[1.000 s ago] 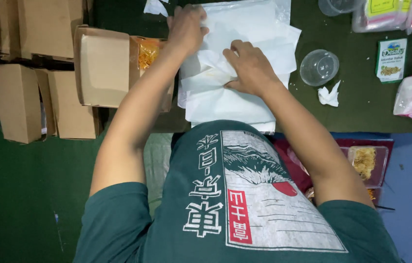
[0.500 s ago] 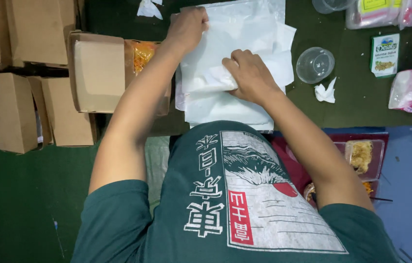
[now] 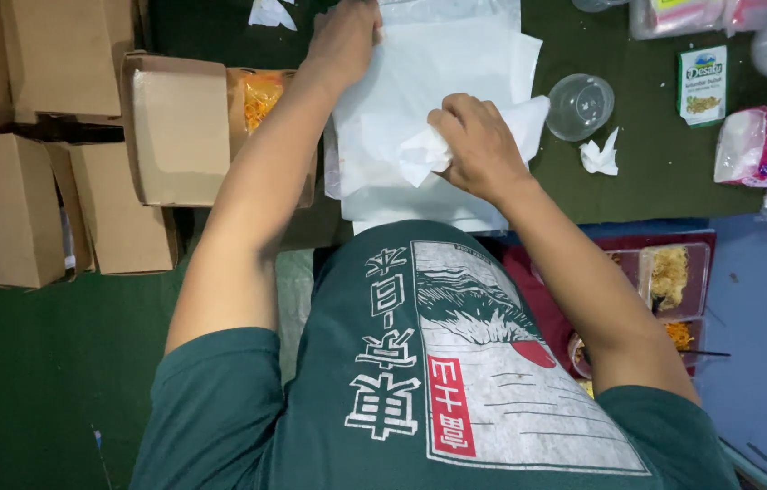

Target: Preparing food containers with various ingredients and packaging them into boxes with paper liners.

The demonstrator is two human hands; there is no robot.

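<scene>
The right hand (image 3: 478,145) pinches one white paper sheet (image 3: 456,136) in closed fingers, its edge crumpled and lifted off the paper stack (image 3: 429,73) on the green table (image 3: 655,181). The left hand (image 3: 342,41) presses flat on the stack's far left corner, fingers curled over the edge. Just left of the stack lies an open cardboard box (image 3: 184,127) with orange food inside, more boxes beyond it. To the right sit a clear plastic cup (image 3: 580,106), a crumpled tissue (image 3: 601,156) and a small green packet (image 3: 702,84).
</scene>
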